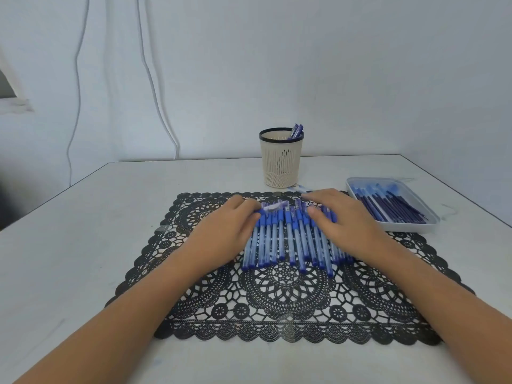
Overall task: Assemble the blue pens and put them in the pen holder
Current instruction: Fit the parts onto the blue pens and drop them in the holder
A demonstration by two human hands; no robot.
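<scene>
Head view is showing me both hands down on the row of blue pens, which is lying in the middle of the black lace mat on the white table. The pens are lying side by side, long axes running near to far, blue caps at the far end and clear barrels pointing back toward me. My left hand is covering the left end of the row, its fingertips touching the caps; blur is hiding whether those fingers are pinching a pen or only resting, so I cannot tell. My right hand is lying flat across the right part of the row, fingers fairly straight and pressing down, gripping nothing.

I am judging the next lift by this: the pen holder is standing straight beyond the cap ends, on the far side of the mat, with a few capped pens already leaning in it. Either hand is sitting about equally near it. The tray of dark refills is sitting at the right, nearer my right hand.
</scene>
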